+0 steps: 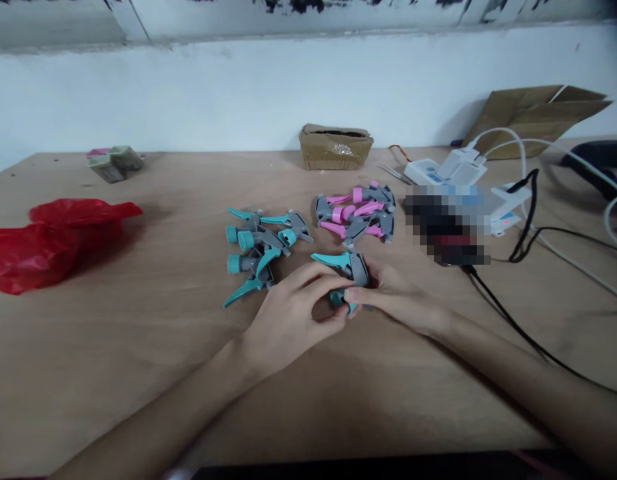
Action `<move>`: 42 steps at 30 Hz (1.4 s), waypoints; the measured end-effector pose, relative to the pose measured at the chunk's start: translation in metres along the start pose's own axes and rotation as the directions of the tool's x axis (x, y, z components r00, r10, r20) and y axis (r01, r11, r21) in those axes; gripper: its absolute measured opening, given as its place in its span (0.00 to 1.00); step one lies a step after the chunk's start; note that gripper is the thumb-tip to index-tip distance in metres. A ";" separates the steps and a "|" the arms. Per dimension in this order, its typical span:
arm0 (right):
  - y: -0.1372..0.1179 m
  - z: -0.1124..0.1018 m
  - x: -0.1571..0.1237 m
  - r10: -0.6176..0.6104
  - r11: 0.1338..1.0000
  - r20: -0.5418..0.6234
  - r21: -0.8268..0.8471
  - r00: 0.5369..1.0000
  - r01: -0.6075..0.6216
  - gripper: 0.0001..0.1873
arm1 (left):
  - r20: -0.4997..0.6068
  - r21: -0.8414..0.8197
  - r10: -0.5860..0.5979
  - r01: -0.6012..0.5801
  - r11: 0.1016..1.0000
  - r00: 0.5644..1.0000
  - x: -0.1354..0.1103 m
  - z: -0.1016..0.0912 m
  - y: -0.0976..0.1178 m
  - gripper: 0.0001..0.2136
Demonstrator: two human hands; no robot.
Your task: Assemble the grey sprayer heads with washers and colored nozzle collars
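Note:
Between my hands is a grey-and-teal trigger sprayer head (358, 268), its teal trigger pointing left and its teal collar low down. My right hand (396, 293) is closed around its grey body from the right, thumb near the collar. From the left, my left hand (296, 313) pinches at the collar; its fingertips partly cover it. Just beyond my left hand lies a loose group of similar teal sprayer heads (261, 240). Farther off and to the right, a pile of grey-and-pink sprayer heads (358, 213) rests on the table.
A red plastic bag (63, 243) and small greenish blocks (113, 163) lie at left on the wooden table (138, 373). A cardboard box (336, 148) stands by the wall. At right are a white power strip (423, 172), cables, a pixelated device and a brown paper bag (528, 117).

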State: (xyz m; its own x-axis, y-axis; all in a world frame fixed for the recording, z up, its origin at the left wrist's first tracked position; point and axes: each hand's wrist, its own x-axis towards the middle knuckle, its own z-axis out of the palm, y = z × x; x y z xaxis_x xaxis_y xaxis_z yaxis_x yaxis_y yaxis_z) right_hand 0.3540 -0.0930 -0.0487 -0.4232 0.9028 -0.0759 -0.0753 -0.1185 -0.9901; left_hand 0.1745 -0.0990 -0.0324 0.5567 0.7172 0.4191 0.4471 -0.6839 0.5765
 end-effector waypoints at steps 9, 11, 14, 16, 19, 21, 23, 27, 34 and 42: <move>0.006 0.001 0.000 -0.006 0.999 -0.145 -0.048 0.989 -0.001 0.19 | -0.064 -0.074 -0.075 0.070 0.995 0.995 -0.001 0.009 -0.002 0.11; 0.009 0.000 0.000 0.002 1.000 -0.134 -0.010 0.991 -0.003 0.19 | -0.087 -0.082 -0.095 0.088 0.993 0.992 0.000 0.011 0.001 0.11; 0.011 -0.002 0.000 0.006 0.997 -0.101 0.077 0.995 0.002 0.20 | -0.094 -0.116 -0.150 0.139 0.983 0.984 0.002 0.012 0.004 0.11; 0.010 -0.002 0.000 0.026 0.989 -0.055 0.147 0.998 -0.018 0.19 | -0.075 -0.174 -0.190 0.175 0.969 0.979 0.003 0.012 0.006 0.10; 0.008 -0.003 -0.001 0.082 0.952 0.071 0.288 0.994 -0.099 0.15 | -0.062 -0.241 -0.210 0.190 0.952 0.976 0.003 0.012 0.009 0.07; 0.007 -0.003 -0.001 0.108 0.915 0.170 0.368 0.980 -0.164 0.14 | -0.084 -0.245 -0.185 0.160 0.956 0.979 0.001 0.010 0.011 0.07; 0.007 -0.003 -0.001 0.124 0.884 0.247 0.412 0.961 -0.220 0.16 | -0.111 -0.235 -0.149 0.119 0.965 0.983 -0.001 0.008 0.013 0.08; 0.006 -0.005 0.001 0.197 0.846 0.273 0.438 0.942 -0.304 0.20 | -0.163 -0.223 -0.091 0.053 0.973 0.982 -0.005 0.005 0.015 0.10; 0.008 -0.008 0.002 0.276 0.826 0.181 0.457 0.944 -0.329 0.22 | -0.264 -0.077 0.020 -0.042 0.996 0.964 -0.004 0.004 0.014 0.07; 0.002 0.007 -0.003 0.240 0.837 0.148 0.469 0.959 -0.282 0.19 | -0.165 0.105 0.171 -0.155 0.982 0.971 -0.003 0.008 0.006 0.11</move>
State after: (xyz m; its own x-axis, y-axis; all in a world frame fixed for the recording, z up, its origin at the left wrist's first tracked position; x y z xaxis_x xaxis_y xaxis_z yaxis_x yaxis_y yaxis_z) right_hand 0.3490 -0.0982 -0.0494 -0.5581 0.7762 -0.2933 -0.3669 -0.5479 -0.7518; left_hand 0.1808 -0.1060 -0.0360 0.5015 0.6017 0.6217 0.4265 -0.7971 0.4274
